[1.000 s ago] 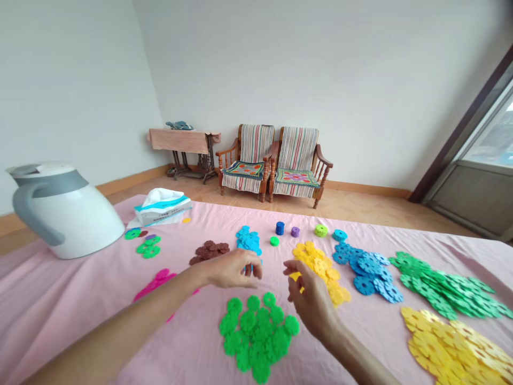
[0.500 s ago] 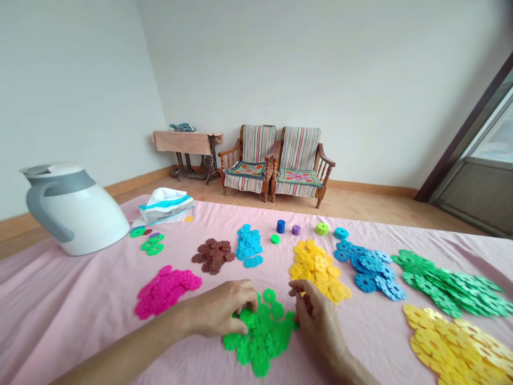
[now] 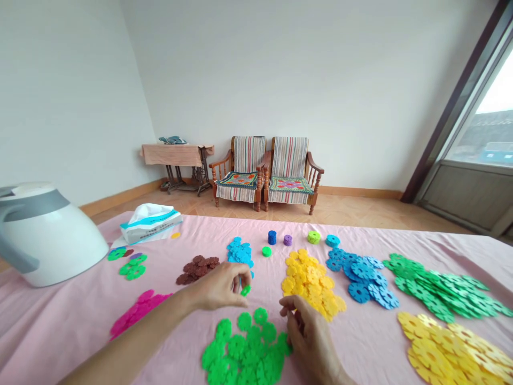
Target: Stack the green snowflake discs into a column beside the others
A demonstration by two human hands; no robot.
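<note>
Over a pink-clothed desk (image 3: 68, 326) — L hand (image 3: 216, 289) pinches a small green plastic disc (image 3: 245, 290); R hand (image 3: 308, 337), apart, curls between the green disc pile (image 3: 240, 347) and yellow pile (image 3: 310, 283). White jug (image 3: 44, 235) far left — contents hidden.

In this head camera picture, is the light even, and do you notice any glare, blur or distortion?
In the head view, the window is blown out white; light on the sheet is soft, with weak shadows; wide-angle distortion leans the walls and stretches the jug, cut by the left edge; the left hand and its green disc show little blur.
</note>
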